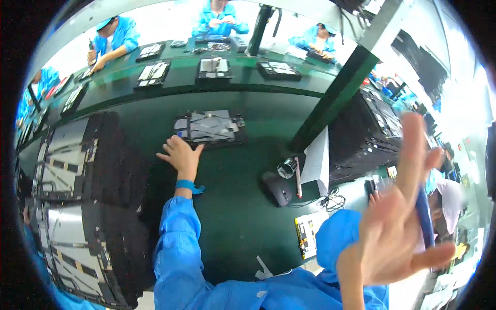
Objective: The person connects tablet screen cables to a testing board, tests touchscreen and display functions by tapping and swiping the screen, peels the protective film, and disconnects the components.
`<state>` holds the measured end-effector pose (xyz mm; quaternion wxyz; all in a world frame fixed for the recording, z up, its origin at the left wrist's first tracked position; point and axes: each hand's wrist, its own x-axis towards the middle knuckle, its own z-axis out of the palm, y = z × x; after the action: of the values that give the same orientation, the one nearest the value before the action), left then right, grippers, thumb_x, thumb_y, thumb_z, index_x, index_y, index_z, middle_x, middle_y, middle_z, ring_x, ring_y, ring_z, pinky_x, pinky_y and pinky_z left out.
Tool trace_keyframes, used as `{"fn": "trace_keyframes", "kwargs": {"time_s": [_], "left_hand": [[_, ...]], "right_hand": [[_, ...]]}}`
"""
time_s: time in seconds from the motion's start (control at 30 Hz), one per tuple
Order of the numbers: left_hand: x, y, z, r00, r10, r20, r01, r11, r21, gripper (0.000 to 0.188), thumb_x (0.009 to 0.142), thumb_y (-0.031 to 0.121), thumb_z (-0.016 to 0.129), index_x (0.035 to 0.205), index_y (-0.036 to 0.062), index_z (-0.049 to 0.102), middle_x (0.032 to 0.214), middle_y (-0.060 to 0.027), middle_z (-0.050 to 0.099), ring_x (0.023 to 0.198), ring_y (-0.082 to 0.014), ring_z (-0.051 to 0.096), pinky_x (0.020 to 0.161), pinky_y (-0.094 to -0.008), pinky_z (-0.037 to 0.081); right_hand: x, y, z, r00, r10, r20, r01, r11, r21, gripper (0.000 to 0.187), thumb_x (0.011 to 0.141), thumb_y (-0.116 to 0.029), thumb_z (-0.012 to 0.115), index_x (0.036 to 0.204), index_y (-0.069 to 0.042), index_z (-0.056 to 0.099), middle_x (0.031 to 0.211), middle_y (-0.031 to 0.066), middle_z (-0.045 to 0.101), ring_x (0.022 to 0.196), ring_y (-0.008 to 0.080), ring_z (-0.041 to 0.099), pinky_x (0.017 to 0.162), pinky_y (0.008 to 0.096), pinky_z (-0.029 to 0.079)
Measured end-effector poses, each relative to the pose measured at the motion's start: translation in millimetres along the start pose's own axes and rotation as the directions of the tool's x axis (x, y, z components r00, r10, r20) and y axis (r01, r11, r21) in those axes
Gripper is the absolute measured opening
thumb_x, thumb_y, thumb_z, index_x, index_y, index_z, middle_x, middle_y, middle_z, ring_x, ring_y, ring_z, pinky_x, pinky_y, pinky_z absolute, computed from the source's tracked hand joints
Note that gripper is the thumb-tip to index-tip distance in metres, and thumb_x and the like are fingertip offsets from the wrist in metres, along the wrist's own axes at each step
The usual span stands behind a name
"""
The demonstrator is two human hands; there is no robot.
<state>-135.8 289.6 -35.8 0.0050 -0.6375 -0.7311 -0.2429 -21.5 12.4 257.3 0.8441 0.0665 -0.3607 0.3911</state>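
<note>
On the green worktop, my left hand [181, 157] lies with fingers spread, holding nothing, its fingertips at the near left edge of a black tray [235, 137]. The tray bears flat grey and silver electronic parts [209, 124]. A blue band [190, 186] circles my left wrist. Raised close to the camera on the right, my right hand [385, 227] is slightly blurred, its fingers and thumb stretched apart. A dark blue strip-like thing [425, 217] shows beside its fingers; whether the hand touches it I cannot tell.
Stacks of black trays [111, 160] stand at left; another stack [356, 134] is behind a green post [336, 98]. A mouse [277, 189], a pen [298, 178], papers [316, 160] and a yellow-edged panel [306, 237] lie at right. People in blue work beyond a tray-lined bench [181, 77].
</note>
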Motion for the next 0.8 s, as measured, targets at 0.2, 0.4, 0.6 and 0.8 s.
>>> {"fn": "trace_keyframes", "kwargs": {"time_s": [0.2, 0.4, 0.6, 0.8], "left_hand": [[5, 35, -7, 0.912, 0.251, -0.325, -0.255, 0.966, 0.03, 0.071, 0.075, 0.039, 0.074, 0.12, -0.0066, 0.041, 0.127, -0.0239, 0.045, 0.124, -0.0392, 0.04, 0.101, -0.065, 0.026], [-41, 109, -56, 0.797, 0.529, -0.29, -0.592, 0.594, -0.545, 0.047, 0.075, 0.016, 0.07, 0.112, -0.0018, 0.048, 0.089, -0.0126, 0.054, 0.088, -0.0322, 0.053, 0.091, -0.0482, 0.037], [-103, 163, -39, 0.47, 0.882, -0.018, -0.583, 0.295, -0.757, 0.043, 0.079, 0.016, 0.062, 0.116, 0.0014, 0.045, 0.1, -0.0121, 0.055, 0.106, -0.0297, 0.053, 0.108, -0.0487, 0.025], [-118, 162, -19, 0.392, 0.91, -0.134, -0.719, 0.212, -0.662, 0.051, 0.077, 0.018, 0.062, 0.123, 0.0022, 0.045, 0.118, -0.0157, 0.055, 0.121, -0.0295, 0.046, 0.111, -0.0485, 0.022]], "right_hand": [[6, -18, -17, 0.984, -0.141, -0.105, 0.129, 0.985, -0.116, 0.088, 0.088, -0.018, 0.058, 0.149, -0.021, -0.006, 0.154, 0.0017, -0.021, 0.143, 0.0319, 0.004, 0.097, 0.0561, 0.043], [0, -27, -29, 0.961, -0.164, -0.223, 0.127, 0.977, -0.171, 0.088, 0.088, -0.019, 0.058, 0.149, -0.021, -0.006, 0.154, 0.0017, -0.02, 0.141, 0.0317, 0.009, 0.095, 0.0547, 0.044], [-10, -66, -20, 0.93, -0.239, -0.28, 0.16, 0.947, -0.278, 0.088, 0.088, -0.019, 0.058, 0.149, -0.022, -0.005, 0.154, 0.0016, -0.018, 0.14, 0.0315, 0.015, 0.094, 0.0533, 0.045], [-30, -103, -17, 0.898, -0.286, -0.333, 0.163, 0.921, -0.354, 0.088, 0.088, -0.02, 0.058, 0.15, -0.022, -0.004, 0.155, 0.0015, -0.017, 0.139, 0.0314, 0.021, 0.093, 0.0519, 0.046]]}}
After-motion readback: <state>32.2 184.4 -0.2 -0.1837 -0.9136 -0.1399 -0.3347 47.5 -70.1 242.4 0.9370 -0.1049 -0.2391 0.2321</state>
